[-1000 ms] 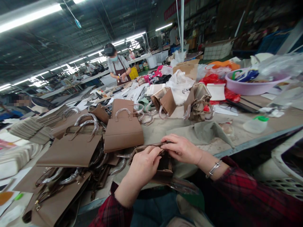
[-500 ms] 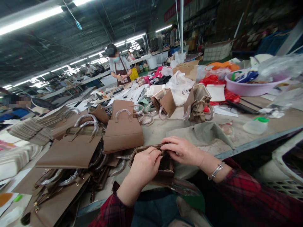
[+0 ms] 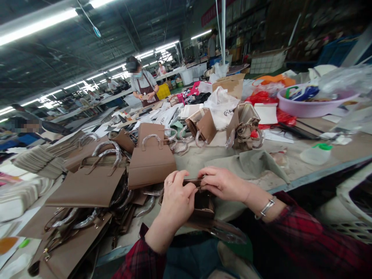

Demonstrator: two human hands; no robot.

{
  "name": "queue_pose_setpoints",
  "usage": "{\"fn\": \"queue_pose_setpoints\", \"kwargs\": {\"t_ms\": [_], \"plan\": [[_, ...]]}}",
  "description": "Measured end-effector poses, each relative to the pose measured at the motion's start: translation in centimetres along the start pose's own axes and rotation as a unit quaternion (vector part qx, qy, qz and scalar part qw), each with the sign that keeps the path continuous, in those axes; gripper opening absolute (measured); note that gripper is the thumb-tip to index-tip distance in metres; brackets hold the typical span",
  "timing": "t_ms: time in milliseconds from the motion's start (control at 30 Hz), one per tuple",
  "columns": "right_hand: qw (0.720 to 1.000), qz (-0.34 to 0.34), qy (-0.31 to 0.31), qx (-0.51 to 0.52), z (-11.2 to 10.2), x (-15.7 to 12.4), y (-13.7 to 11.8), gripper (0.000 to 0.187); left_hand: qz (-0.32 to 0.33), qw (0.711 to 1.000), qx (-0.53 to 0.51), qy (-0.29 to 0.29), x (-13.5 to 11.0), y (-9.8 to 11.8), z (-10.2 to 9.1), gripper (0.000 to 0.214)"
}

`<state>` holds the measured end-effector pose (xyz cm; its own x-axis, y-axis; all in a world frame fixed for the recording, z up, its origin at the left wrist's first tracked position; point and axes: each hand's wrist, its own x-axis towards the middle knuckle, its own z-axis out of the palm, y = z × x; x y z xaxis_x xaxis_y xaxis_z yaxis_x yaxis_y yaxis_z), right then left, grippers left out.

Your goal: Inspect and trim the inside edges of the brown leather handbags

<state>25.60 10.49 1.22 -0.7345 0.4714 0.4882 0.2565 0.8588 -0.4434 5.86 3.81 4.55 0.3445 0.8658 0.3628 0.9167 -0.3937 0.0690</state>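
Note:
A small brown handbag point(image 3: 205, 212) lies mouth-up at the table's front edge, close to my body. My left hand point(image 3: 178, 195) has thumb and fingers pinched at its far rim, and a ring shows on one finger. My right hand point(image 3: 222, 183), fingers bent together, grips the same rim from the right. Between the fingertips is a strip of the bag's edge or lining; its detail is hidden. A plastic-wrapped handle point(image 3: 228, 231) hangs at the near side. Just left of my hands stands a finished-looking brown handbag point(image 3: 152, 166).
More brown handbags point(image 3: 87, 186) with wrapped handles are piled at left, beside stacked pale pieces point(image 3: 36, 162). Grey cloth point(image 3: 247, 164) lies beyond my hands. A green-capped bottle point(image 3: 316, 154) and a purple basin point(image 3: 314, 106) stand at right. A co-worker point(image 3: 143, 85) stands across the table.
My left hand has lifted and turned slightly at the rim, its knuckles higher. My right fingers have drawn closer together. The co-worker has shifted a little left.

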Motion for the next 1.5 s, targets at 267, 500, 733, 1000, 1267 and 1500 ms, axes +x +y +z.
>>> {"fn": "queue_pose_setpoints", "kwargs": {"t_ms": [267, 500, 733, 1000, 1267, 1500], "plan": [[0.991, 0.042, 0.101, 0.080, 1.7, -0.4, 0.7, 0.017, -0.040, 0.997, -0.024, -0.058, 0.6, -0.4, 0.7, 0.014], [0.987, 0.106, 0.122, 0.012, 2.3, -0.6, 1.1, 0.021, -0.069, 0.996, -0.005, -0.055, 1.2, -0.2, 0.9, 0.014], [0.988, 0.103, 0.113, -0.016, 1.9, -0.3, 0.6, 0.015, -0.083, 0.994, 0.013, -0.071, 1.7, 0.0, 0.8, 0.015], [0.992, 0.083, 0.087, -0.035, 1.5, -0.3, 0.9, 0.026, -0.089, 0.993, 0.015, -0.073, 1.6, 0.0, 0.9, 0.016], [0.995, 0.088, 0.044, 0.016, 0.0, -1.0, 1.3, 0.022, -0.098, 0.992, 0.010, -0.072, 1.8, 0.0, 0.7, 0.014], [0.991, 0.118, 0.020, -0.057, -0.2, 0.2, 0.2, 0.027, -0.100, 0.993, -0.008, -0.067, 1.7, -0.1, 0.9, 0.014]]}}
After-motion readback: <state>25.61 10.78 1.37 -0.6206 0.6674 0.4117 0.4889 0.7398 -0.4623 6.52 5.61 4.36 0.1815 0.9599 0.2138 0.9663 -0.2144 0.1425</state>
